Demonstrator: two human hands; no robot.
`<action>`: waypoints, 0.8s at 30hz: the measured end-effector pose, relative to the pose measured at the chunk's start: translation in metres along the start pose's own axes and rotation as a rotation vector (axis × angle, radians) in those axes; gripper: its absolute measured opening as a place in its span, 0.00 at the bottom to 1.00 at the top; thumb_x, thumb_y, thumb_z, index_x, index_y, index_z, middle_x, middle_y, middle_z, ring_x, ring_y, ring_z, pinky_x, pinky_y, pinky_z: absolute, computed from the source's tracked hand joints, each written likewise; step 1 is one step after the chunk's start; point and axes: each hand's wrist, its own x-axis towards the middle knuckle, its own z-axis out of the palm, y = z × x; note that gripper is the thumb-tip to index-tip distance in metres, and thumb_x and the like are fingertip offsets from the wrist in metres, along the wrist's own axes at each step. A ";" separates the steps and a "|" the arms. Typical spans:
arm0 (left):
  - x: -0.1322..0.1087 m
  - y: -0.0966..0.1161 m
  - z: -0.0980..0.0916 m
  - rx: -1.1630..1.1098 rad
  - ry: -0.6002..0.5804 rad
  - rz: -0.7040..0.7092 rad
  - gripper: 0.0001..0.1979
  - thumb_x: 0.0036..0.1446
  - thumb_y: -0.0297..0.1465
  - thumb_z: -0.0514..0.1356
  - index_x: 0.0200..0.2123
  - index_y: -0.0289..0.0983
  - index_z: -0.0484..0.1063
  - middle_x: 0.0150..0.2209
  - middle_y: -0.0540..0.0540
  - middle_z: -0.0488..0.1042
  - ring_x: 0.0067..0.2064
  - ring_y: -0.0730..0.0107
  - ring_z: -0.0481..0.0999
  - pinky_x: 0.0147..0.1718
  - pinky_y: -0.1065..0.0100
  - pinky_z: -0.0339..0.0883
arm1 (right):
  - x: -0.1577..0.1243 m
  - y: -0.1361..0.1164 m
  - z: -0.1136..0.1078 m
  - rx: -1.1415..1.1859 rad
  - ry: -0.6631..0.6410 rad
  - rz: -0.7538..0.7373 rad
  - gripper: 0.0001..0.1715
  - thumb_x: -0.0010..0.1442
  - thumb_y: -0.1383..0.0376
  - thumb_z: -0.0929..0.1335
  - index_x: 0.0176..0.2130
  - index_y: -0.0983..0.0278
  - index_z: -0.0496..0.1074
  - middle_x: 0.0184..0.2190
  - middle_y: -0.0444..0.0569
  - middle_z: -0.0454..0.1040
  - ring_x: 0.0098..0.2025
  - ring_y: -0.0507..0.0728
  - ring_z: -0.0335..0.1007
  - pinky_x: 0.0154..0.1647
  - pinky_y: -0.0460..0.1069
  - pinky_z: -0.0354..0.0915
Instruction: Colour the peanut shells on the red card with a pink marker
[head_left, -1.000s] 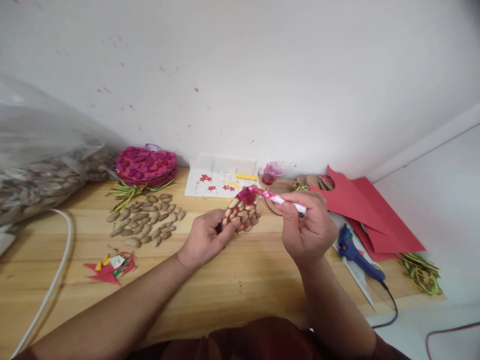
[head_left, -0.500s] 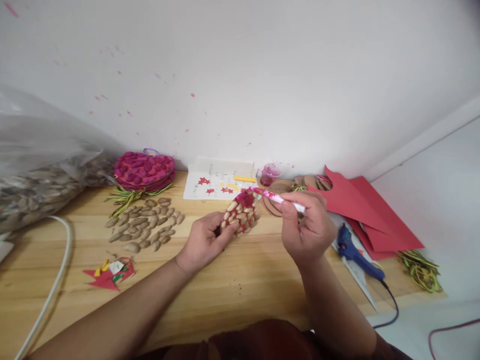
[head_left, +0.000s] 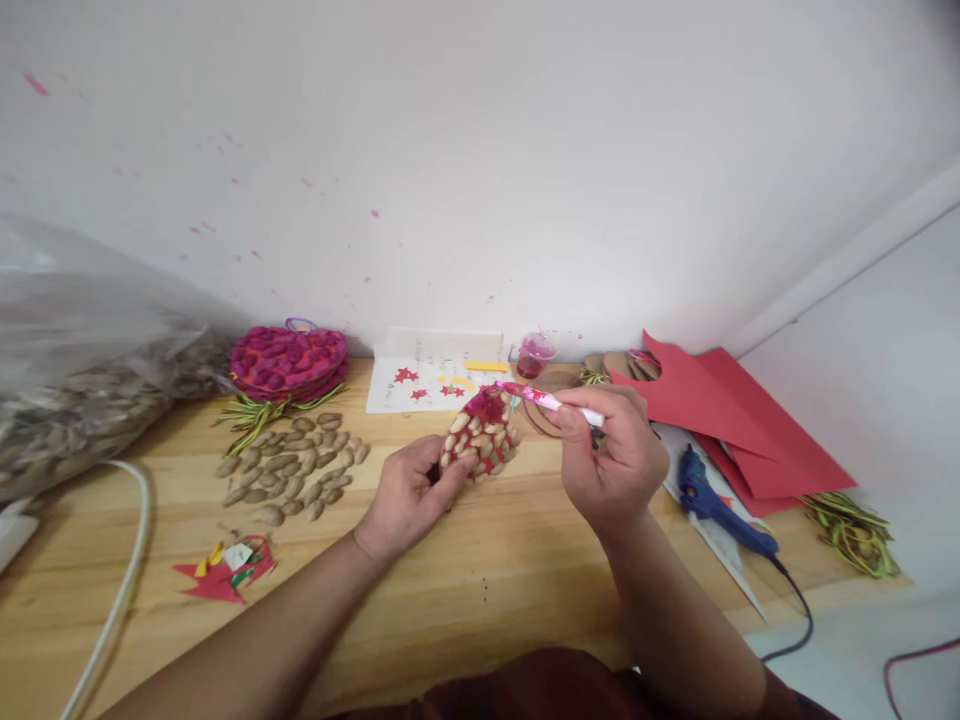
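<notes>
My left hand (head_left: 411, 492) grips the lower left edge of a red disc covered with peanuts (head_left: 489, 432), held tilted above the table. Magenta paint coats the peanuts at its top; those lower down are still plain tan. In my right hand (head_left: 613, 455) is a white-handled paintbrush (head_left: 553, 401), smeared with magenta along its front part. Its tip meets the top edge of the disc. Just behind stands a clear cup of magenta paint (head_left: 534, 358). To the left rests a stack of magenta-painted peanut discs (head_left: 289, 360) with green-yellow raffia tassels.
Loose peanuts (head_left: 289, 468) lie left of my hands, near a clear bag of peanuts (head_left: 82, 400). White paper (head_left: 384, 392) holds red stars. Red card sheets (head_left: 739, 420), a blue glue gun (head_left: 724, 510) and raffia (head_left: 851, 535) are at right. A white cable (head_left: 136, 540) crosses the left side.
The brush tip has shifted slightly along the disc's top edge. Both hands keep their holds. The view has tilted a little, so the table sits lower in the picture.
</notes>
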 end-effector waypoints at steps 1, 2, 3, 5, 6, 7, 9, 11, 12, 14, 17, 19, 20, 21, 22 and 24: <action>0.000 -0.001 0.000 -0.013 0.006 -0.004 0.16 0.66 0.42 0.63 0.31 0.38 0.79 0.28 0.46 0.78 0.32 0.64 0.75 0.34 0.67 0.69 | -0.001 0.000 0.000 0.001 0.002 0.001 0.08 0.65 0.70 0.72 0.44 0.59 0.79 0.36 0.46 0.84 0.39 0.56 0.79 0.45 0.54 0.74; 0.000 -0.001 0.000 -0.023 0.012 -0.008 0.16 0.66 0.43 0.63 0.31 0.38 0.79 0.28 0.46 0.79 0.32 0.64 0.76 0.34 0.67 0.69 | -0.001 0.000 0.000 0.008 0.004 0.003 0.08 0.65 0.70 0.72 0.44 0.59 0.79 0.36 0.46 0.84 0.39 0.56 0.79 0.44 0.54 0.73; 0.000 -0.001 0.000 -0.030 0.016 -0.011 0.17 0.66 0.43 0.63 0.30 0.38 0.79 0.28 0.46 0.79 0.32 0.63 0.76 0.34 0.67 0.70 | -0.001 0.000 0.000 0.019 0.002 0.006 0.09 0.65 0.70 0.72 0.44 0.59 0.79 0.36 0.46 0.84 0.40 0.56 0.79 0.44 0.54 0.73; 0.000 -0.002 0.000 -0.036 0.014 -0.018 0.17 0.66 0.43 0.63 0.30 0.38 0.79 0.28 0.46 0.78 0.32 0.64 0.76 0.34 0.67 0.70 | -0.002 -0.001 -0.001 0.043 -0.013 0.009 0.09 0.65 0.70 0.72 0.44 0.59 0.79 0.36 0.46 0.84 0.40 0.56 0.79 0.44 0.54 0.73; 0.000 -0.002 0.001 -0.039 0.010 -0.022 0.17 0.66 0.43 0.63 0.30 0.37 0.79 0.28 0.46 0.78 0.31 0.64 0.76 0.34 0.67 0.70 | -0.001 -0.001 -0.001 0.049 -0.021 0.009 0.08 0.65 0.70 0.72 0.44 0.59 0.78 0.36 0.46 0.84 0.40 0.56 0.79 0.44 0.54 0.73; -0.001 -0.002 0.001 -0.046 0.006 -0.025 0.18 0.66 0.44 0.63 0.30 0.37 0.78 0.28 0.46 0.78 0.31 0.64 0.75 0.34 0.67 0.70 | -0.001 -0.001 -0.001 0.048 -0.026 0.007 0.08 0.65 0.70 0.72 0.44 0.60 0.78 0.36 0.46 0.84 0.40 0.56 0.79 0.45 0.54 0.72; -0.001 -0.003 0.001 -0.066 -0.003 -0.034 0.18 0.67 0.44 0.63 0.31 0.37 0.79 0.29 0.46 0.79 0.31 0.65 0.75 0.34 0.67 0.70 | 0.000 -0.001 -0.001 0.027 -0.021 0.009 0.07 0.65 0.70 0.72 0.43 0.60 0.78 0.35 0.46 0.84 0.39 0.56 0.79 0.45 0.55 0.73; -0.001 -0.002 0.001 -0.084 -0.008 -0.040 0.18 0.67 0.44 0.63 0.31 0.37 0.79 0.29 0.46 0.79 0.31 0.65 0.75 0.34 0.67 0.71 | 0.002 0.000 -0.001 0.005 -0.007 0.020 0.06 0.66 0.69 0.72 0.43 0.60 0.78 0.35 0.46 0.84 0.39 0.57 0.79 0.46 0.55 0.73; -0.001 -0.002 0.001 -0.090 -0.009 -0.043 0.18 0.67 0.44 0.63 0.31 0.37 0.79 0.29 0.46 0.79 0.31 0.65 0.75 0.34 0.67 0.71 | 0.002 0.000 -0.001 -0.001 -0.001 0.026 0.06 0.66 0.69 0.71 0.42 0.59 0.78 0.35 0.46 0.84 0.39 0.57 0.79 0.45 0.55 0.73; -0.001 -0.002 0.000 -0.096 -0.009 -0.048 0.18 0.67 0.44 0.63 0.31 0.37 0.79 0.29 0.47 0.78 0.31 0.65 0.75 0.35 0.67 0.71 | 0.002 0.000 -0.001 0.011 0.004 0.033 0.06 0.66 0.69 0.72 0.42 0.59 0.79 0.36 0.46 0.84 0.39 0.56 0.79 0.46 0.55 0.73; -0.002 -0.002 0.000 -0.106 -0.017 -0.055 0.17 0.67 0.44 0.63 0.32 0.37 0.79 0.30 0.46 0.79 0.32 0.65 0.75 0.35 0.67 0.71 | 0.000 -0.001 -0.001 0.057 -0.009 0.024 0.07 0.65 0.70 0.72 0.43 0.60 0.79 0.35 0.45 0.84 0.40 0.56 0.79 0.46 0.55 0.73; -0.002 -0.001 0.000 -0.111 -0.020 -0.059 0.17 0.67 0.44 0.63 0.33 0.37 0.79 0.30 0.46 0.80 0.32 0.65 0.75 0.36 0.67 0.71 | -0.001 0.000 -0.001 0.069 -0.019 0.022 0.08 0.65 0.70 0.72 0.44 0.60 0.79 0.34 0.46 0.84 0.39 0.56 0.79 0.45 0.55 0.73; -0.002 -0.001 0.000 -0.115 -0.018 -0.060 0.17 0.66 0.44 0.63 0.33 0.37 0.80 0.31 0.45 0.80 0.32 0.65 0.75 0.36 0.67 0.71 | -0.001 0.001 -0.001 0.064 -0.018 0.025 0.07 0.65 0.70 0.71 0.44 0.60 0.79 0.35 0.46 0.84 0.39 0.56 0.79 0.45 0.55 0.73; -0.002 -0.001 0.000 -0.119 -0.015 -0.061 0.18 0.66 0.45 0.64 0.33 0.37 0.80 0.30 0.45 0.80 0.32 0.65 0.76 0.36 0.67 0.71 | -0.001 0.001 -0.001 0.054 -0.015 0.032 0.07 0.65 0.70 0.71 0.44 0.60 0.79 0.35 0.46 0.84 0.40 0.56 0.79 0.45 0.55 0.73; -0.002 -0.001 0.000 -0.124 -0.012 -0.061 0.18 0.66 0.45 0.64 0.33 0.37 0.80 0.30 0.45 0.80 0.32 0.65 0.76 0.35 0.67 0.72 | -0.001 0.002 -0.001 0.044 -0.010 0.040 0.07 0.66 0.69 0.71 0.44 0.60 0.79 0.35 0.46 0.84 0.40 0.56 0.79 0.45 0.55 0.73; -0.002 -0.002 0.001 -0.133 -0.005 -0.062 0.18 0.65 0.45 0.64 0.32 0.36 0.80 0.30 0.46 0.80 0.32 0.65 0.76 0.35 0.67 0.72 | -0.001 0.003 -0.001 0.035 -0.003 0.054 0.07 0.66 0.69 0.71 0.43 0.60 0.79 0.36 0.46 0.84 0.40 0.56 0.79 0.46 0.55 0.73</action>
